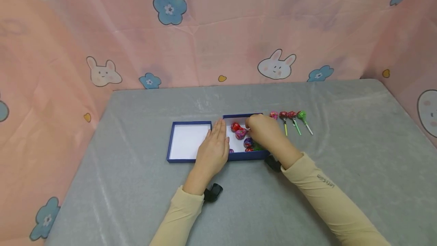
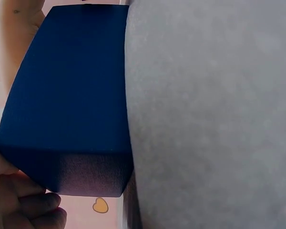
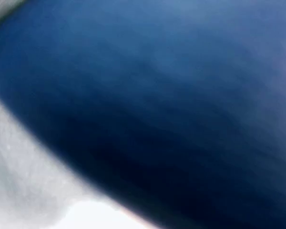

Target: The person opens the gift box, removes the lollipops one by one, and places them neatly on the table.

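Two shallow blue boxes with white insides lie side by side. My left hand (image 1: 212,149) has its fingers stretched straight along the left wall of the right box (image 1: 247,156). In the left wrist view, fingers (image 2: 40,205) lie at the corner of the blue box (image 2: 69,86). My right hand (image 1: 268,132) reaches into that box with curled fingers, pinching at the stick end of a purple-pink lollipop (image 1: 240,134). Beside it lie a red lollipop (image 1: 235,126) and a dark blue one (image 1: 248,142). A blurred blue box wall (image 3: 148,109) fills most of the right wrist view.
The left box (image 1: 189,160) shows its bare white bottom. Right of the boxes, several lollipops lie in a row, among them a green one (image 1: 302,115) and a dark red one (image 1: 283,115). A grey cloth (image 1: 119,193) covers the table, and a patterned pink curtain (image 1: 218,41) hangs behind.
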Motion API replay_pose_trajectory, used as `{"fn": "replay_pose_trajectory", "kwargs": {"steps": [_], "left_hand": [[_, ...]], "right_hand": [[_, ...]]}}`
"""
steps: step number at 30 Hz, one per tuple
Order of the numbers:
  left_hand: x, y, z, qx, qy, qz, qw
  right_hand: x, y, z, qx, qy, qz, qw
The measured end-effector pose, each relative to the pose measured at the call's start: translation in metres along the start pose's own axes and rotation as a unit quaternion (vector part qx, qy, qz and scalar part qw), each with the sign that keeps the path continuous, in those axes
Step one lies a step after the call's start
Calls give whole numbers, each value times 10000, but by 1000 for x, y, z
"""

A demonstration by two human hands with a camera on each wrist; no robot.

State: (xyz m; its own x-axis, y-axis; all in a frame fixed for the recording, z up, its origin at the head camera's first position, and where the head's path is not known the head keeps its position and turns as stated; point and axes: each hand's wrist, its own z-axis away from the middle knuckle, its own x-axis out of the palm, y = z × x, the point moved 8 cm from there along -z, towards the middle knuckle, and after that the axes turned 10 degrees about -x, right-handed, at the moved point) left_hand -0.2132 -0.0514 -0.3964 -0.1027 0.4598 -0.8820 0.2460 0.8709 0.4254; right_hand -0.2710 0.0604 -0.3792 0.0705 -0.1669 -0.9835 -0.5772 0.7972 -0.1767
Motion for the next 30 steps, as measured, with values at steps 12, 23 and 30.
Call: {"fn": "replay_pose_trajectory", "kwargs": {"steps": [12,23,30], "left_hand": [[1,1,1,3,-38,-35,10000],[0,0,2,-18,23,-38,10000],[-1,2,1,-5,38,-31,10000]], "right_hand": [[2,-2,0,-215,165,213,9994],[-4,0,2,-465,220,-991,9937],[-14,5,11,-464,608,-1612,9840]]}}
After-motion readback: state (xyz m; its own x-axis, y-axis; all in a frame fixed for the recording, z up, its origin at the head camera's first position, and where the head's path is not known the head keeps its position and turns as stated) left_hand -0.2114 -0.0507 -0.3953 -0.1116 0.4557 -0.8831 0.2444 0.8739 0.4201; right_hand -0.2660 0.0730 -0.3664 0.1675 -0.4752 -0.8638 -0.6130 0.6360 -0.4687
